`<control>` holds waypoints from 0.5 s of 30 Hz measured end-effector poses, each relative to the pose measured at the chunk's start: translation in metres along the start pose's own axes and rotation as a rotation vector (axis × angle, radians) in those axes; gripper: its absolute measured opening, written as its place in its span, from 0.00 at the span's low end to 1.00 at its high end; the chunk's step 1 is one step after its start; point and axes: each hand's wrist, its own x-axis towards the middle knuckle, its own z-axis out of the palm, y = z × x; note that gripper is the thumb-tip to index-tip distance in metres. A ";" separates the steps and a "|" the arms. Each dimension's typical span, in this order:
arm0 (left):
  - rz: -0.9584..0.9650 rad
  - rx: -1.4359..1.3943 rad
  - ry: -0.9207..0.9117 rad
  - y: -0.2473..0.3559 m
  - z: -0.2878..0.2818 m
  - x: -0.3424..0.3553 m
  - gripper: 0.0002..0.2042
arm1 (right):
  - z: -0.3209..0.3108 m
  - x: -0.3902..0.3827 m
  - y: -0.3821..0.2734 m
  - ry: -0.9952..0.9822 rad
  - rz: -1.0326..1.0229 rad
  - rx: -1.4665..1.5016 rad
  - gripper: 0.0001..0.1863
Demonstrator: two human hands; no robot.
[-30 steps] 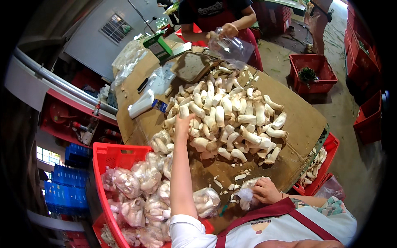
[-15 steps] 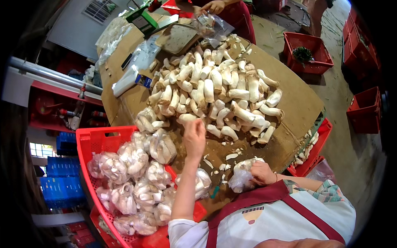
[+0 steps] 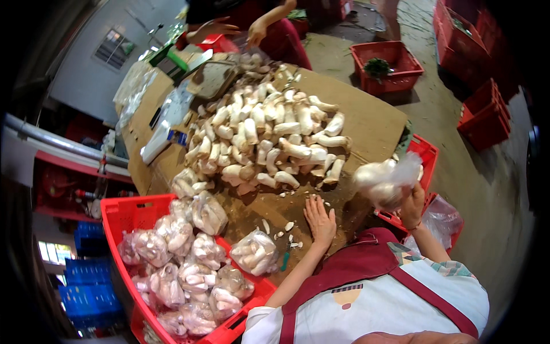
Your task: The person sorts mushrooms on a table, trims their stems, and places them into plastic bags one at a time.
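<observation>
My right hand grips the gathered top of a clear plastic bag of mushrooms, raised off the table's right edge beside a red crate; the bag is blurred by motion. My left hand lies on the brown tabletop, fingers stretched out, with nothing in it. Just beyond it spreads a big pile of king oyster mushrooms. Small white mushroom trimmings lie to its left, near a small teal-handled tool. Another bagged portion of mushrooms rests by the left crate.
At the left, a red crate is heaped with bagged mushrooms. A second red crate stands at the table's right side, a plastic bag near it. Across the table are a co-worker's hands and a shallow tray. More red crates stand on the floor.
My right hand has lifted the bag of mushrooms off the table and swung it right. My left hand has moved from the pile's near edge rightward onto the tabletop, opening out. The view has shifted.
</observation>
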 end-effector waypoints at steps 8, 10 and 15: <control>0.458 -0.444 -0.048 0.109 0.047 0.032 0.30 | -0.121 -0.013 -0.005 0.620 -0.139 -0.071 0.07; 0.568 -0.814 -0.207 0.152 0.041 0.048 0.27 | -0.157 -0.018 0.003 0.664 -0.091 -0.123 0.08; 0.339 -0.708 0.032 0.129 0.003 0.058 0.11 | -0.197 -0.035 0.006 0.819 -0.001 -0.227 0.11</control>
